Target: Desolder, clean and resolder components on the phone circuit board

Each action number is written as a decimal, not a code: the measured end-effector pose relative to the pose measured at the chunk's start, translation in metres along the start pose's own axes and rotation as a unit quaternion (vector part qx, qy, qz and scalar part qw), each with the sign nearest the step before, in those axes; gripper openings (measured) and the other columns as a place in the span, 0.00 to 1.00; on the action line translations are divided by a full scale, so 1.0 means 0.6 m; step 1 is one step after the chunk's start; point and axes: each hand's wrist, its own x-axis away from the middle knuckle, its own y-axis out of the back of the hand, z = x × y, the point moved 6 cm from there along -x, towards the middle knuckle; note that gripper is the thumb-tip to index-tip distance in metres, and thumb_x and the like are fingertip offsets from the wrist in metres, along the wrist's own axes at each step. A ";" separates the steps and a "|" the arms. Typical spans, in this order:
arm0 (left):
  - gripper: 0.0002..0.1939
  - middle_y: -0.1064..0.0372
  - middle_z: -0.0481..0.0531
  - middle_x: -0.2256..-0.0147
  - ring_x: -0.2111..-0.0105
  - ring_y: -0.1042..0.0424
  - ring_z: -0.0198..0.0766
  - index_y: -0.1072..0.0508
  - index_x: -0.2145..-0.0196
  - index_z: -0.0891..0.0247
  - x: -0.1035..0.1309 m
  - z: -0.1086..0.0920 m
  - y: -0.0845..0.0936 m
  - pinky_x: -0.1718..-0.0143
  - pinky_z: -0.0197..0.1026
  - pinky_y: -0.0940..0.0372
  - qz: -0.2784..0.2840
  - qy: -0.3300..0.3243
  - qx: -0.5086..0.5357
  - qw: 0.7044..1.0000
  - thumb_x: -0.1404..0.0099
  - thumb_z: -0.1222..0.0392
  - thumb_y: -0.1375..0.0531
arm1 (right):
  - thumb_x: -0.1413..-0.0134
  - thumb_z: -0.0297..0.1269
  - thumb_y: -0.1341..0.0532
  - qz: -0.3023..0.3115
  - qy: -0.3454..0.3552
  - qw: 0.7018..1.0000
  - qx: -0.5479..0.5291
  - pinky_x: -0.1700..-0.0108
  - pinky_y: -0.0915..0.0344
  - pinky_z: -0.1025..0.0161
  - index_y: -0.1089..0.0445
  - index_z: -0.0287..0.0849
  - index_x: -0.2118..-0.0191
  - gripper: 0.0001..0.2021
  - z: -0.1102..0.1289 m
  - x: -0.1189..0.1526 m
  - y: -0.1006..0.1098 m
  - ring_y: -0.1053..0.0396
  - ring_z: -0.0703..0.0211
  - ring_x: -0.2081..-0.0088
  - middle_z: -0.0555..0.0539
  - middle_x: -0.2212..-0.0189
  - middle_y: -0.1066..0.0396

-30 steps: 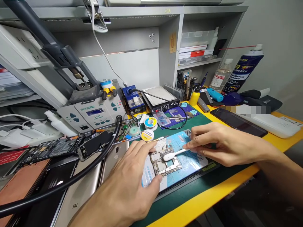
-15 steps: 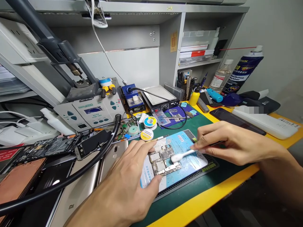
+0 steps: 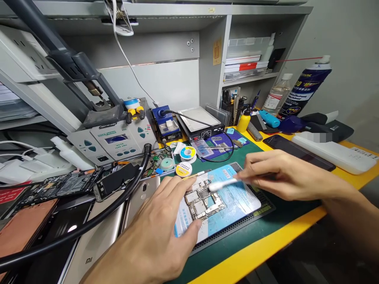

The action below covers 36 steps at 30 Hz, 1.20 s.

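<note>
A phone circuit board (image 3: 199, 206) lies on a blue-and-white card (image 3: 237, 201), which rests on a dark perforated plate (image 3: 263, 207). My left hand (image 3: 161, 221) is at the board's left side, index finger and thumb at its two left corners, gripping it between them. Pinched in my right hand (image 3: 272, 173) is a white cotton swab (image 3: 223, 184). Its fluffy head sits at the board's upper right part, over a dark square chip area; whether it presses there I cannot tell. Part of the board's left edge is hidden by my left hand.
Phones (image 3: 97, 232) and a thick black hose (image 3: 118, 203) lie at left, before a hot-air station (image 3: 114, 140). Behind the card stand solder spools (image 3: 188, 153) and a heating plate (image 3: 198, 120). At right are a spray can (image 3: 306, 92) and a clear bottle (image 3: 276, 94).
The swab head has moved up and left across the board, from its right middle to its upper part. My right hand shifted slightly left with it; my left hand stays in place.
</note>
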 end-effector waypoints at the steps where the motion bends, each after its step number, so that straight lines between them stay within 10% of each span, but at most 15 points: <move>1: 0.28 0.26 0.53 0.40 0.38 0.26 0.50 0.36 0.33 0.51 -0.001 -0.001 0.001 0.40 0.56 0.24 0.002 -0.002 0.000 1.000 0.29 0.55 0.41 | 0.28 0.33 0.38 -0.011 -0.003 1.000 0.007 0.67 0.30 0.64 0.14 0.40 0.50 0.13 -0.001 0.000 0.002 0.24 0.57 0.68 0.42 0.66 0.21; 36: 0.30 0.25 0.57 0.38 0.37 0.26 0.51 0.32 0.31 0.55 -0.007 -0.009 0.007 0.37 0.62 0.25 0.032 0.003 0.026 0.999 0.30 0.56 0.41 | 0.23 0.38 0.41 -0.024 -0.003 0.999 0.046 0.65 0.34 0.63 0.16 0.42 0.45 0.17 -0.011 -0.017 -0.028 0.27 0.58 0.67 0.43 0.64 0.24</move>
